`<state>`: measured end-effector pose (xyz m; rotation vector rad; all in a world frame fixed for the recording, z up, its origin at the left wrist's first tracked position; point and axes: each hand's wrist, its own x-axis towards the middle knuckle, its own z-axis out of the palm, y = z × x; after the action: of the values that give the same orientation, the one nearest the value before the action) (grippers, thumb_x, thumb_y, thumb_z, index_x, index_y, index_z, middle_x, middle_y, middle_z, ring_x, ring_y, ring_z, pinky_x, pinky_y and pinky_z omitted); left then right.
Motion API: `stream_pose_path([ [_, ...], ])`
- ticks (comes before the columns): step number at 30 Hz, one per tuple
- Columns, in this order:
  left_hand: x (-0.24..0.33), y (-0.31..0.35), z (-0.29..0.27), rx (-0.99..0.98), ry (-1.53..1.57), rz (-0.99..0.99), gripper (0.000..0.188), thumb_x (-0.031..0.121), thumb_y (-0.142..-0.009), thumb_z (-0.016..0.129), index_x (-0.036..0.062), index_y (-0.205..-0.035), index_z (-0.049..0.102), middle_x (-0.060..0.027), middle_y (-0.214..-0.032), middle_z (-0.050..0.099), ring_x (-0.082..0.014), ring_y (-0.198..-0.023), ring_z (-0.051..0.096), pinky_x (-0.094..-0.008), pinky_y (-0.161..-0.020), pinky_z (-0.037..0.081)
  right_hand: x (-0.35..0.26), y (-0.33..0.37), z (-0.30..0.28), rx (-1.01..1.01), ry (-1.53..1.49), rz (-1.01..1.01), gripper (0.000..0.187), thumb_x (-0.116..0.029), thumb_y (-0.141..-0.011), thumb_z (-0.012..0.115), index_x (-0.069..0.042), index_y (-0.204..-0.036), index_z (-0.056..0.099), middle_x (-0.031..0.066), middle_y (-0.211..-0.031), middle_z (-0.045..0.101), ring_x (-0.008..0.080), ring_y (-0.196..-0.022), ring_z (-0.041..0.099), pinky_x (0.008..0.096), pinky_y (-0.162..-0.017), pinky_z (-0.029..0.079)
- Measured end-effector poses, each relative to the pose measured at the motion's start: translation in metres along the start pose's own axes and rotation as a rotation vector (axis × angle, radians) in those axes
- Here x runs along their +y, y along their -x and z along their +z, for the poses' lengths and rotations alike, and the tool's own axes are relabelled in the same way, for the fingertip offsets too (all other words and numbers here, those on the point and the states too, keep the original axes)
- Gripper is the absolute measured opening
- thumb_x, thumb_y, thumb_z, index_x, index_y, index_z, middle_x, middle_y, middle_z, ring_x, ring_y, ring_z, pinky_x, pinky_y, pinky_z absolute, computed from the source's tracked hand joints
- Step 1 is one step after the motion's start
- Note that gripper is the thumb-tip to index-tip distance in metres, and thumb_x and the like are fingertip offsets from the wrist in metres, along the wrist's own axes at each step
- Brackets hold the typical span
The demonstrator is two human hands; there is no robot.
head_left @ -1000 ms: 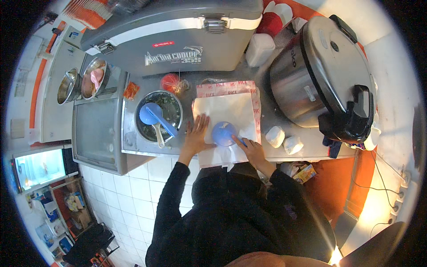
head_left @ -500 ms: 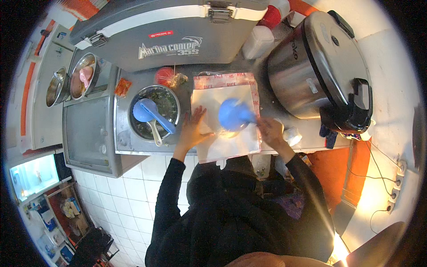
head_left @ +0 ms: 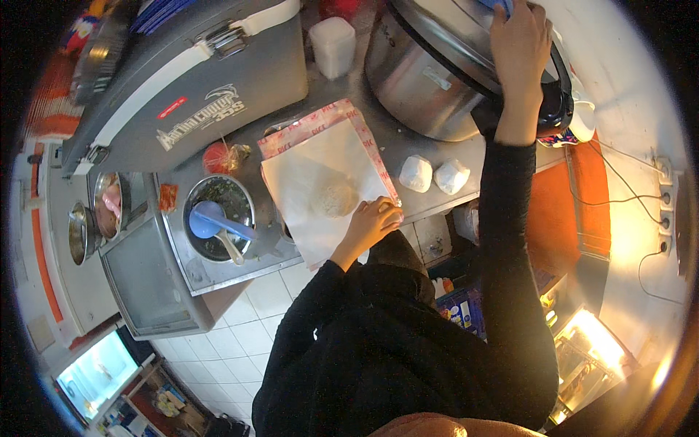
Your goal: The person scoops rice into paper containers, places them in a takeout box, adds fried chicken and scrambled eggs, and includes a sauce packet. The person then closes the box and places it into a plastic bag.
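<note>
Some red-lettered paper (head_left: 295, 171) lies under the left hand (head_left: 376, 222), hold unclear; the right hand (head_left: 520, 47) clamps something blue (head_left: 498, 4).

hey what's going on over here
Someone's left hand is curled at the edge of stacked paper sheets, on which a pale round mound sits. Their right hand reaches over the big steel cooker; a blue thing beside it is cut off, so a grip can't be confirmed.

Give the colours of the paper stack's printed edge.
The printed edge is pale pink with red lettering, clearest along the far side in the head view.
</note>
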<state>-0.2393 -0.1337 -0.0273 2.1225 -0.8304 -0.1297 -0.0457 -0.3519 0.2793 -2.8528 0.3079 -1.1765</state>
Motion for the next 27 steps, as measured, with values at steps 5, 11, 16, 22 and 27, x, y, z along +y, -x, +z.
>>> stream_pose_path([
  [5,-0.021,0.001,0.009,0.006,-0.087,0.001,0.035,0.033,-0.082,0.072,0.0228,-0.114,0.066,0.0007,-0.116,0.054,-0.0188,-0.097,0.058,-0.0391,-0.086,0.042,-0.03,0.113,-0.001,0.228,-0.471,-0.495,0.029,-0.009,-0.082,0.065,-0.011,-0.111,0.065,0.0136,-0.099,0.059,0.0331,-0.09,0.057,0.0429,-0.078,0.048],
  [11,-0.015,-0.009,0.002,-0.063,0.033,0.012,0.034,0.031,-0.083,0.07,0.0227,-0.116,0.067,-0.0025,-0.117,0.053,-0.0172,-0.099,0.058,-0.0374,-0.085,0.039,0.016,0.284,0.027,-0.641,-0.812,0.035,0.019,-0.002,-0.086,0.062,-0.004,-0.104,0.069,0.0111,-0.099,0.065,0.0287,-0.091,0.062,0.0384,-0.081,0.049],
  [16,-0.018,-0.01,0.0,-0.029,0.047,0.054,0.036,0.028,-0.084,0.069,0.0217,-0.12,0.066,-0.0029,-0.12,0.053,-0.0171,-0.1,0.058,-0.0373,-0.084,0.038,0.04,0.363,0.051,-0.866,-0.988,0.545,0.018,0.0,-0.091,0.059,0.0,-0.108,0.066,0.0094,-0.104,0.067,0.0182,-0.095,0.065,0.0309,-0.084,0.052],
  [22,-0.018,-0.008,0.001,-0.083,0.012,0.03,0.035,0.027,-0.087,0.066,0.0227,-0.122,0.065,-0.0037,-0.122,0.053,-0.0181,-0.102,0.057,-0.0372,-0.085,0.038,0.049,0.397,0.067,-0.901,-1.275,0.731,0.023,0.001,-0.09,0.061,0.003,-0.113,0.06,0.0104,-0.105,0.067,0.015,-0.096,0.064,0.0283,-0.084,0.054],
  [27,-0.018,-0.007,0.002,-0.068,0.017,0.017,0.033,0.025,-0.087,0.066,0.0219,-0.12,0.065,-0.0048,-0.122,0.053,-0.0204,-0.104,0.056,-0.0373,-0.086,0.038,0.046,0.398,0.063,-0.872,-1.337,0.829,0.023,0.001,-0.091,0.062,0.003,-0.113,0.06,0.0113,-0.102,0.067,0.0162,-0.094,0.065,0.0298,-0.083,0.057],
])
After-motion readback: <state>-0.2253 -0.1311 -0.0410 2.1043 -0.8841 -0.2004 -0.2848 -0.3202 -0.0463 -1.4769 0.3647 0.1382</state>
